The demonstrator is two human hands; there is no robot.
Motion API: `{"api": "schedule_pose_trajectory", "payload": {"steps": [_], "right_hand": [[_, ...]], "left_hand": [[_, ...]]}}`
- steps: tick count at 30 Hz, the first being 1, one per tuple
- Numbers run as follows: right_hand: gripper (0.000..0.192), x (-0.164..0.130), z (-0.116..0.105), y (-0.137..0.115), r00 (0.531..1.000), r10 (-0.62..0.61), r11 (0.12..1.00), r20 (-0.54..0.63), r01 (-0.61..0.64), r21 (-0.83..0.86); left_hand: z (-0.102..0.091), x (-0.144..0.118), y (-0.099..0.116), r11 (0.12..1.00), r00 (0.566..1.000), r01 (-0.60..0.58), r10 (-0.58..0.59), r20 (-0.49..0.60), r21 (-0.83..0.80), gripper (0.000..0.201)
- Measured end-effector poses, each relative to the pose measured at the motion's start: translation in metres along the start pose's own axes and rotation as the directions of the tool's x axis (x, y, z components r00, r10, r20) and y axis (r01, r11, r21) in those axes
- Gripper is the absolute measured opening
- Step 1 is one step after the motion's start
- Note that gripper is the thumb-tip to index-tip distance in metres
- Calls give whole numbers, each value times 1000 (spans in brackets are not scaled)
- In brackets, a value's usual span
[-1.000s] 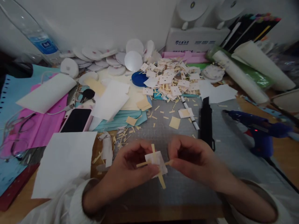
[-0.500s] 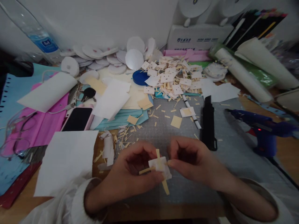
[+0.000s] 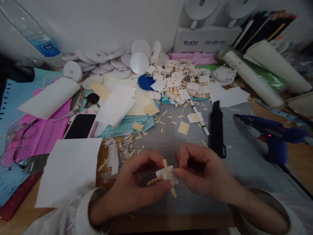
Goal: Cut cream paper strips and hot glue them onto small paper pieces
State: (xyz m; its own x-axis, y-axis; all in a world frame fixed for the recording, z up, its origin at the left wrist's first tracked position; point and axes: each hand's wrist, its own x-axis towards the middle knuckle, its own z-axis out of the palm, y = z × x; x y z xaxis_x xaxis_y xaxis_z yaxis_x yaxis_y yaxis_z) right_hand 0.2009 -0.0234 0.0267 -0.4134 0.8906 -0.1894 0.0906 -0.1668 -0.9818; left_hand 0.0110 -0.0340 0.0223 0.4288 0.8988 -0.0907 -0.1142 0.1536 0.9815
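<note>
Both hands, left (image 3: 137,186) and right (image 3: 200,173), curl fingertips together, pinching a small white paper piece (image 3: 166,173) crossed by tan strips

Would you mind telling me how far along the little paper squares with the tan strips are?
Done: a heap of finished squares lies at the back of the mat. In hand: the left hand and right hand pinch one white square with crossed tan strips. Left: loose strips and a tan square lie unused on the cutting mat.
</note>
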Motion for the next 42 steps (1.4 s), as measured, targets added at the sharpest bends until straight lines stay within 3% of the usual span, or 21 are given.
{"api": "schedule_pose_trajectory", "payload": {"steps": [7,13,18,22,26,30,36,42], "right_hand": [[25,-2,1,-1,999,-47,997,-13,46,-68],[17,1,0,-2,982,-184,980,-28,186,65],[11,2,4,-6,985,-174,984,16,174,-36],[9,1,5,-8,986,-165,978,29,167,-123],[9,1,4,-6,979,-201,973,33,204,-109],[7,1,2,-3,967,-253,966,-23,251,-67],[11,-1,1,-3,955,-294,947,-38,286,-146],[11,-1,3,-2,955,-295,943,-25,287,-169]], "left_hand": [[0,0,0,999,999,42,-42,8,17,20],[3,5,2,987,996,75,-82,-44,-139,18],[4,9,1,969,993,34,-61,-101,-245,16],[3,9,1,983,990,2,-28,-141,-182,10],[2,7,2,993,989,4,-22,-144,-121,5],[2,3,2,996,994,30,-39,-103,-87,6],[0,-1,1,998,998,54,-54,-43,14,7],[0,0,1,996,994,87,-87,-62,3,8]]}}
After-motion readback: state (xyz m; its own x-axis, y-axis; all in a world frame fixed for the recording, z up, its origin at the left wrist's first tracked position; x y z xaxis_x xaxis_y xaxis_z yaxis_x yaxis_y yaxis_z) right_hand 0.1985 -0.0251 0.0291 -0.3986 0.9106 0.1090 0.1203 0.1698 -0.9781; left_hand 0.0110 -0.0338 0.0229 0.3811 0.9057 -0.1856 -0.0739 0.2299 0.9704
